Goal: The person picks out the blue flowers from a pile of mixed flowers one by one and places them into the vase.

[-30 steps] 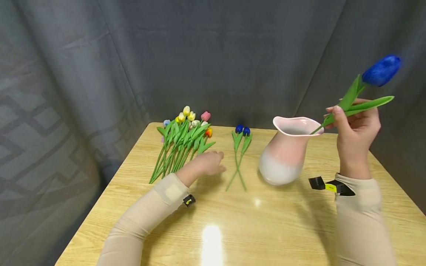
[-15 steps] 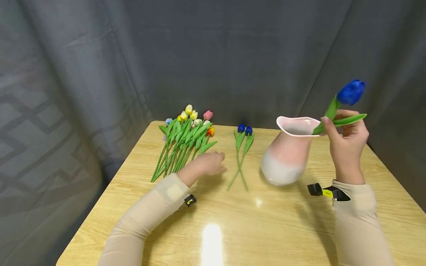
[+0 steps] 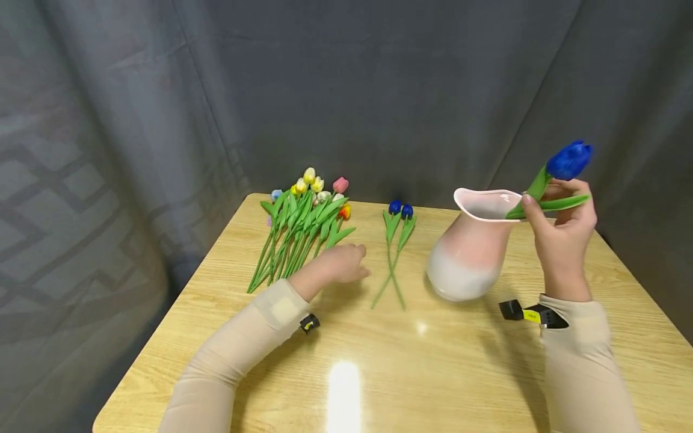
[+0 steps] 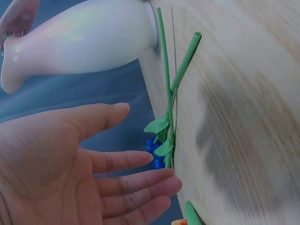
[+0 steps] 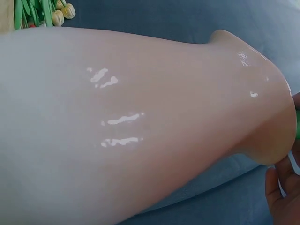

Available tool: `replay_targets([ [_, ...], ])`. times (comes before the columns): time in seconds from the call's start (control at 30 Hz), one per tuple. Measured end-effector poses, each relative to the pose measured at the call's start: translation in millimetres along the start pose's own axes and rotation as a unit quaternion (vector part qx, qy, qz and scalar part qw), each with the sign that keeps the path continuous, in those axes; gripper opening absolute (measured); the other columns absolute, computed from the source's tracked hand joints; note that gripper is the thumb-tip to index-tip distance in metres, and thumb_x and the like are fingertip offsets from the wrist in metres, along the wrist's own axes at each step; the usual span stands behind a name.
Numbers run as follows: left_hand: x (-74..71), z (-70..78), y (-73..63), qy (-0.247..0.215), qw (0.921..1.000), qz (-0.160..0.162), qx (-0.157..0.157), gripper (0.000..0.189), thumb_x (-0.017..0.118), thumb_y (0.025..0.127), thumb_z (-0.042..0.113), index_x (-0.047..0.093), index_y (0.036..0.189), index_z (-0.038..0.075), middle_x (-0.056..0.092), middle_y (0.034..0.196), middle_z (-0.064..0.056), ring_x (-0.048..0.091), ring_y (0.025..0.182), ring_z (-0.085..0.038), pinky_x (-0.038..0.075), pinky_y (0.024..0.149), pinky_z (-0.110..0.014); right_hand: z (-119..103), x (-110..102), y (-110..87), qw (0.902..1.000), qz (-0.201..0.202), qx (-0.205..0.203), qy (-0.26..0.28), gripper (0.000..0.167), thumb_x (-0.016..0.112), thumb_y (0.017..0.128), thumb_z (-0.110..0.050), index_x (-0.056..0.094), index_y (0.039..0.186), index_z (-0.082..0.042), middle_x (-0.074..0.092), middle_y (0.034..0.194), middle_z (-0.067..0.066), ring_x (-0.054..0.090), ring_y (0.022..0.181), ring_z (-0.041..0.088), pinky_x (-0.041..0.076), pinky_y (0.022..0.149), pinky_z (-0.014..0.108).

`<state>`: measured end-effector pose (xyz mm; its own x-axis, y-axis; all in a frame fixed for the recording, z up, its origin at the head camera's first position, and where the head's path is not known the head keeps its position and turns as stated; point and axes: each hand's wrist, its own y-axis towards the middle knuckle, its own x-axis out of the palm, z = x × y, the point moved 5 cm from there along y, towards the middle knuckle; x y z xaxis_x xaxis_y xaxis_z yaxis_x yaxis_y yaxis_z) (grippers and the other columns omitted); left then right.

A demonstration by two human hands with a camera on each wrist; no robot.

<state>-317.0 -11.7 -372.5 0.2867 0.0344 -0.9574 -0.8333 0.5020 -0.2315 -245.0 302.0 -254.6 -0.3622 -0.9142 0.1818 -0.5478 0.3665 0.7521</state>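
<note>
In the head view my right hand pinches a blue tulip just below its leaves at the vase's right rim. Its lower stem is out of sight inside the pink and white vase. In the right wrist view the vase fills most of the picture, with part of the right hand at its mouth. My left hand hovers over the table with nothing in it; the left wrist view has its fingers extended. Just right of it, two blue tulips lie with crossed stems.
A pile of tulips in yellow, white, pink, orange and light blue lies at the table's back left. The wooden table has a grey curtain behind it.
My right hand has moved left and slightly down, lowering the blue tulip's stem into the vase mouth. The left hand has stayed nearly still.
</note>
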Motion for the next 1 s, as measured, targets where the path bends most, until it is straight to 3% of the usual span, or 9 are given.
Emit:
replay_targets([
  [0.2,1.1,-1.2,0.5,-0.003,1.0000,0.003,0.003,0.057,0.055,0.097,0.040,0.044,0.139,0.003,0.057,0.133,-0.015,0.057,0.120,-0.029,0.048,0.098,-0.043,0.3,3.5,0.0,0.9997,0.020,0.002,0.014,0.020,0.069,0.082,0.005,0.067,0.101,-0.003,0.065,0.089,0.001,0.059,0.084,0.013,0.047,0.077,0.021],
  [0.33,0.4,-0.9,0.0,-0.002,1.0000,0.004,0.005,0.056,0.055,0.097,0.040,0.045,0.138,0.003,0.058,0.132,-0.015,0.058,0.119,-0.029,0.049,0.098,-0.043,0.0,4.7,0.7,0.9996,0.021,0.000,-0.018,0.013,0.068,0.084,0.003,0.070,0.091,-0.008,0.068,0.088,-0.003,0.060,0.080,0.010,0.048,0.076,0.019],
  [0.43,-0.4,-0.1,-1.6,-0.003,1.0000,0.000,0.004,0.056,0.055,0.097,0.040,0.046,0.138,0.003,0.057,0.132,-0.015,0.057,0.119,-0.029,0.048,0.098,-0.043,0.9,4.3,0.7,0.9988,0.020,-0.001,-0.044,0.013,0.068,0.084,0.002,0.071,0.090,-0.009,0.069,0.089,-0.004,0.060,0.080,0.009,0.049,0.076,0.018],
  [0.57,-0.5,1.0,-2.6,-0.002,1.0000,-0.005,0.005,0.055,0.054,0.098,0.040,0.046,0.137,0.003,0.057,0.133,-0.015,0.058,0.119,-0.029,0.049,0.097,-0.043,-0.9,5.2,0.6,0.9969,0.019,-0.005,-0.076,0.010,0.069,0.083,0.002,0.069,0.093,0.001,0.067,0.089,-0.007,0.059,0.080,0.008,0.049,0.074,0.017],
  [0.77,-1.2,2.1,-2.4,0.001,1.0000,0.000,0.007,0.052,0.054,0.098,0.040,0.049,0.134,0.003,0.061,0.128,-0.014,0.060,0.115,-0.028,0.050,0.095,-0.042,3.7,2.0,2.4,0.9869,0.008,0.025,-0.159,0.009,0.072,0.083,-0.003,0.069,0.092,-0.001,0.064,0.088,-0.012,0.057,0.080,0.006,0.049,0.064,0.009],
  [1.0,-1.3,2.3,-1.7,0.008,1.0000,0.001,0.004,0.052,0.054,0.098,0.041,0.050,0.133,0.004,0.062,0.125,-0.013,0.062,0.112,-0.026,0.051,0.093,-0.041,7.4,3.8,2.6,0.9745,-0.024,0.084,-0.207,0.012,0.073,0.084,-0.009,0.066,0.092,-0.002,0.063,0.093,-0.014,0.057,0.085,0.007,0.050,0.068,0.008],
])
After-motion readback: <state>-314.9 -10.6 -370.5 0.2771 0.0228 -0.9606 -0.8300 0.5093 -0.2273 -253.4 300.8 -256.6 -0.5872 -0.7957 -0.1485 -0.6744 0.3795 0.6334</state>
